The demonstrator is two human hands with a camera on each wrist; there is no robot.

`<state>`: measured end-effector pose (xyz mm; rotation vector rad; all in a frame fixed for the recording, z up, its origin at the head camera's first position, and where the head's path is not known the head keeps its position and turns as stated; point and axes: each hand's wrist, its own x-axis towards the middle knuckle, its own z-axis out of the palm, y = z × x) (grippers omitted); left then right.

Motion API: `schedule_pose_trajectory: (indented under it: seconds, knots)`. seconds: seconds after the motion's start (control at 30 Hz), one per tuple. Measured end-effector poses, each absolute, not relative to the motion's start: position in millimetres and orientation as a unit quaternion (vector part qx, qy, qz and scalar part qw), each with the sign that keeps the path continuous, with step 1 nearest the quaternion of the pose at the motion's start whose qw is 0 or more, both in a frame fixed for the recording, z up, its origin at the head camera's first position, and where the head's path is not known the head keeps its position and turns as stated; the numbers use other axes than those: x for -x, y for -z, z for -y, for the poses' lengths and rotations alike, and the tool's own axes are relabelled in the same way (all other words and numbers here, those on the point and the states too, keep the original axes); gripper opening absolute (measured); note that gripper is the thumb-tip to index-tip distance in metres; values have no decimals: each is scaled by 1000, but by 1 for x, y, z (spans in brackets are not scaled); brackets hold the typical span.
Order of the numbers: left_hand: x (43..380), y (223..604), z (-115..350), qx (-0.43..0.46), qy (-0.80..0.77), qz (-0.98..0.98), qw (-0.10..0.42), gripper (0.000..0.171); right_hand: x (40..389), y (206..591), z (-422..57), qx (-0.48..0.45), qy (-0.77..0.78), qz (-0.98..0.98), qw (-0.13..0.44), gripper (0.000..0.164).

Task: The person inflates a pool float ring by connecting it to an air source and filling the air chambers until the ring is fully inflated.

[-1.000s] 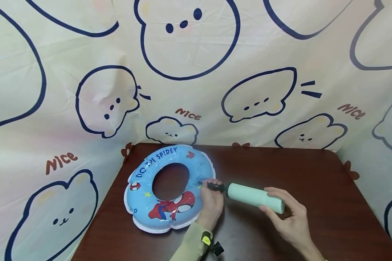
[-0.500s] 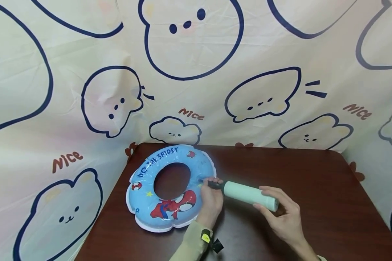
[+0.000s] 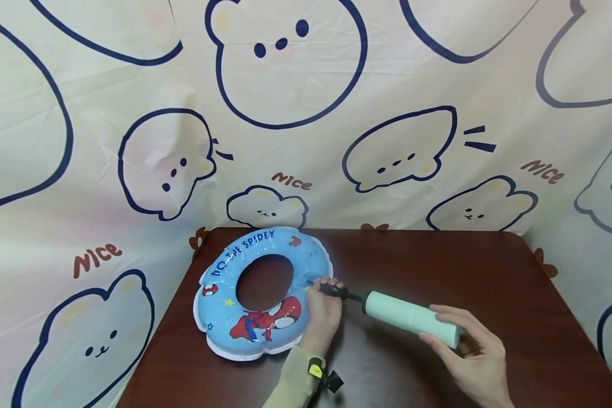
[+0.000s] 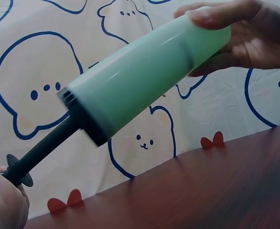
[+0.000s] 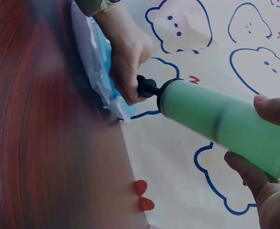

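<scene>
Right wrist: dark band (image 5: 220, 117) inside pump (image 5: 240, 135)

L hand (image 3: 323, 311) + R hand (image 3: 474, 354) = 2 hands. 1 pump (image 3: 408, 318). 1 infl. ring (image 3: 218, 311) w/ 1 red fig. (image 3: 265, 323) printed on it. 1 tbl (image 3: 413, 266). 1 wristband (image 3: 315, 369), 1 sleeve (image 3: 289, 381) in head view. Backdrop (image 3: 285, 153), same view: 3 "Nice" words (image 3: 98, 259), 3 brown shapes (image 3: 199, 238) nr tbl edge.
</scene>
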<state>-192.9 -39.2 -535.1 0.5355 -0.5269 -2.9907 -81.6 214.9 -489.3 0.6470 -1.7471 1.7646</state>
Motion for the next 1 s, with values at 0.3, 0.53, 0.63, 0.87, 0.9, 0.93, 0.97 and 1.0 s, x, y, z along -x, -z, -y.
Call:
schedule_pose_trajectory:
  seconds: [0.3,0.53,0.63,0.87,0.9,0.93,0.97,1.0]
  knots:
    - [192,535,34,-170,971,165,20,24,63,475,-241,-195,-692,643,263,55]
    - [196,535,40,-152,975,161,34,14,59,457,-261,-173,-687,657,259,56]
    - [196,536,37,-149,977,153,23,16,64,457,-261,-199,-669,667,260,57]
    - [191,535,23,-151,978,147,9,20,86,472,-222,-202,-567,738,305,58]
    - [190,535,22,-152,977,147,15,21,89,474,-217,-203,-569,736,305,58]
    - [190,534,22,-152,977,146,21,21,92,475,-213,-196,-559,746,306,59]
    - [189,534,21,-153,978,142,26,21,95,477,-210,-198,-561,744,305,59]
    - [189,534,20,-155,978,141,26,22,98,478,-207,-199,-564,742,303,59]
